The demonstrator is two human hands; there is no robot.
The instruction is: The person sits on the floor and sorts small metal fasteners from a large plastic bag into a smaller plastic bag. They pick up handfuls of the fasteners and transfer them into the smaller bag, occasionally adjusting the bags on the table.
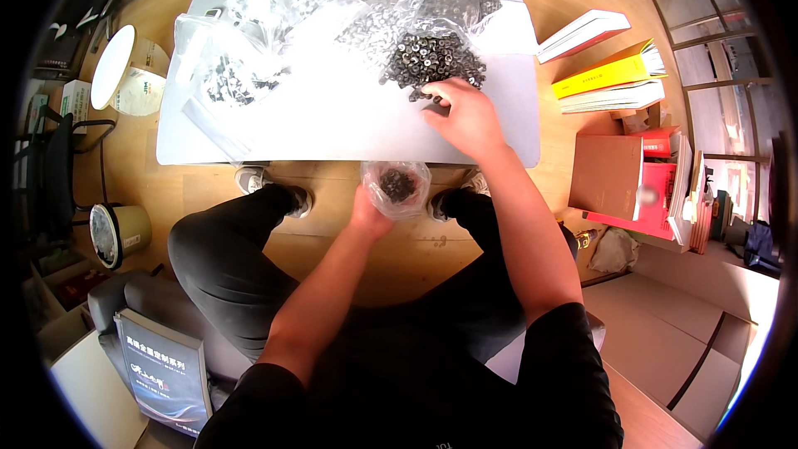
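Hands, head view: right hand rests fingertips-down at the near edge of a loose pile of dark metal nuts, apparently pinching a few, though the pinch itself is hidden. Left hand grips a small clear bag, partly filled with dark pieces, below the bench edge. Step in hand: gathering nuts; next they must be carried to the bag mouth. Surroundings: further clear bags of hardware on the white bench; wooden floor; stacked books to the right.

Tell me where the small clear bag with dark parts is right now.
In the head view, the bag is held in the left hand just below the table near edge, centre frame, between the person's shoes.
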